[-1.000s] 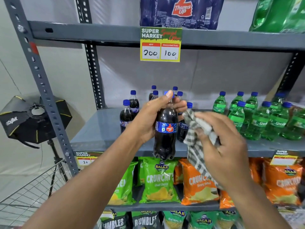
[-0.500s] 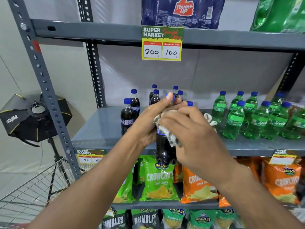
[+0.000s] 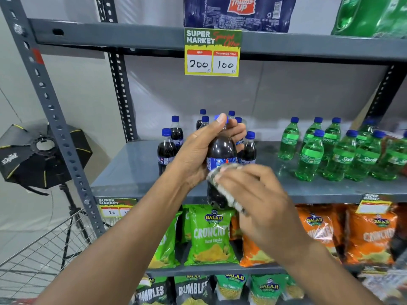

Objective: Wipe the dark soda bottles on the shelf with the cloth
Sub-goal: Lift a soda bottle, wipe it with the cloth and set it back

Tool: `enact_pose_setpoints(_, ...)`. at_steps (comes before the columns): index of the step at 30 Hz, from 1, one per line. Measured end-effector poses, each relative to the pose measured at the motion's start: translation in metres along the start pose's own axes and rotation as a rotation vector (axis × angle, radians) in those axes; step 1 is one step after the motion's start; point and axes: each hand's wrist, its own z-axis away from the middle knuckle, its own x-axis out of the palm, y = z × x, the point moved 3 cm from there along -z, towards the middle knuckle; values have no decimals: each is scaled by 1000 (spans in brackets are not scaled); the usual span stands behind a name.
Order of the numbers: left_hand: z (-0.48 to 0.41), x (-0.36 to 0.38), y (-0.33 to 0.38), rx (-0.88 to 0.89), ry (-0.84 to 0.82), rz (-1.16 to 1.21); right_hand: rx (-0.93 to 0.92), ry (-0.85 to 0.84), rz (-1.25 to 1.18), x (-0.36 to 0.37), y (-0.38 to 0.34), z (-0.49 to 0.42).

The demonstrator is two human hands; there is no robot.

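Cloth on the bottle, mid-wipe!

Right hand [image 3: 262, 201] pressed the bunched cloth [image 3: 222, 183] to the lower bottle [image 3: 221, 155]; left hand [image 3: 204, 150] clenched its neck, before the shelf [image 3: 141, 172]. Full and slick (probably heavy), best gripped high; more bottles [image 3: 167, 150] waited behind.

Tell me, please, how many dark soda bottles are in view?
8. The held bottle is in the left hand, in front of the shelf, cloth against it. Two bottles stand left of that hand; five more behind it, partly covered, so others may be hidden.
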Motion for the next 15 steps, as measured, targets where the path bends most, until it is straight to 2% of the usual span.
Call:
enact_pose_setpoints(5,-3,4,-7,-91,-55,73,135,165,-48,-5,23,-46)
enact_pose_setpoints(7,-5,4,-6,-85,-64,135,120,134,-63,-2,22,-54)
enact_pose_setpoints(9,-7,-2,-3,-30,3,161,61,91,-68,3,16,-48)
enact_pose_setpoints(15,-13,-22,5,75,48,201,-54,-88,-47,34,5,25)
